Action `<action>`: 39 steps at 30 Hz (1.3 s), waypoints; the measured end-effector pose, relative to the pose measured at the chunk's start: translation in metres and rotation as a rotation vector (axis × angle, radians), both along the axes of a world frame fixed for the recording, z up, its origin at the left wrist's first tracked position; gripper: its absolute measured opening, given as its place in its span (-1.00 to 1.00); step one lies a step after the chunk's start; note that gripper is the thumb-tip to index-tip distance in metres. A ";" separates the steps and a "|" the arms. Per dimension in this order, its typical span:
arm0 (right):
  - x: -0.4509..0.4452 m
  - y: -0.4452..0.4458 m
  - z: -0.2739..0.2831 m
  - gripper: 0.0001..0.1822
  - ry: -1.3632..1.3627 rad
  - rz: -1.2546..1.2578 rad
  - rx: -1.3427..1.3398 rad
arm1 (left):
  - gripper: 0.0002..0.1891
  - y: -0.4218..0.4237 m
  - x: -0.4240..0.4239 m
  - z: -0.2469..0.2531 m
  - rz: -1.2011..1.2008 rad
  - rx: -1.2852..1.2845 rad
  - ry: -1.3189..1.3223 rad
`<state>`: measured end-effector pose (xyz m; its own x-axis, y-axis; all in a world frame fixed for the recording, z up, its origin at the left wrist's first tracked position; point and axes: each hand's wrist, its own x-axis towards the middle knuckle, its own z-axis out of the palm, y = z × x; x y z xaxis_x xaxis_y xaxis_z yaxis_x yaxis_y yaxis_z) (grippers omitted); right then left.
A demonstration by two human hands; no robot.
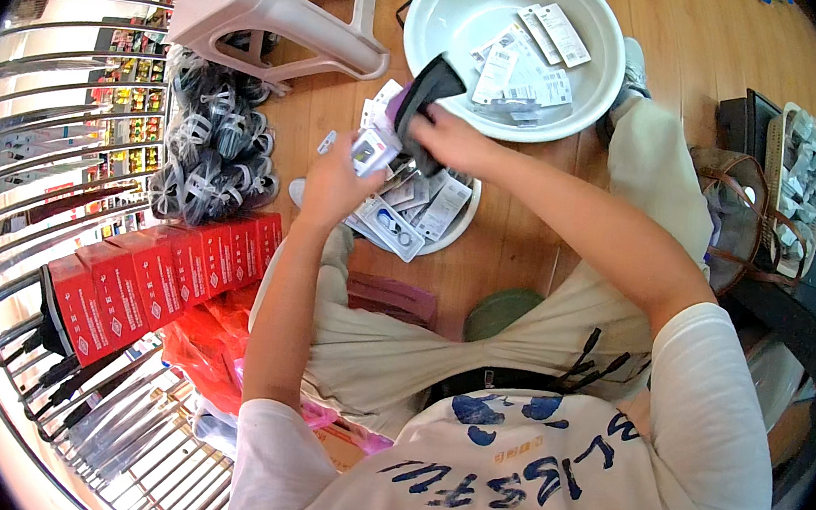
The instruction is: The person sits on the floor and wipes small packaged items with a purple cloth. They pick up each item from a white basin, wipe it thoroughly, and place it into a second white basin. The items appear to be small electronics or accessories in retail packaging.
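Note:
My left hand point(341, 183) grips a small white package with a clear window point(373, 153). In my right hand point(447, 139) is a black pad or folded cloth point(430, 95) with a purple part behind it; its exact kind is unclear. The black thing is beside the package; whether they touch cannot be told. Below both hands is a white basin point(469, 220) of packaged small goods, among them a blister pack with a blue and grey cable point(390, 226). A larger white basin point(435, 16) beyond holds several packets with printed labels point(535, 69).
A plastic stool point(255, 3) stands at upper left above plastic-wrapped dark goods point(218, 135). Red boxes point(164, 272) line the metal rack point(74, 73). At right are a brown bag point(730, 209) and a basket of small bagged items point(801, 186).

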<state>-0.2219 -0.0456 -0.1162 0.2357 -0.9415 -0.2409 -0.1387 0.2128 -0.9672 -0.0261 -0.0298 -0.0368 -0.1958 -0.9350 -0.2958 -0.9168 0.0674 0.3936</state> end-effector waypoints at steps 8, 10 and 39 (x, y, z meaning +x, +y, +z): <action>-0.001 0.006 0.039 -0.69 0.154 0.165 -0.018 | -0.38 0.039 -0.031 0.022 -0.045 -0.109 -0.055; 0.005 0.003 0.042 -0.73 0.001 0.185 0.028 | -0.33 0.032 -0.027 0.022 0.008 -0.060 -0.059; 0.031 -0.017 0.057 -0.65 -0.050 0.268 -0.003 | -0.72 0.027 0.001 0.032 0.430 0.352 0.863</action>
<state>-0.1906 -0.0622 -0.0588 0.4878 -0.8448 -0.2200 -0.1414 0.1723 -0.9748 -0.0247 -0.0025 -0.0051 -0.1403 -0.8635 -0.4845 -0.2314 -0.4472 0.8640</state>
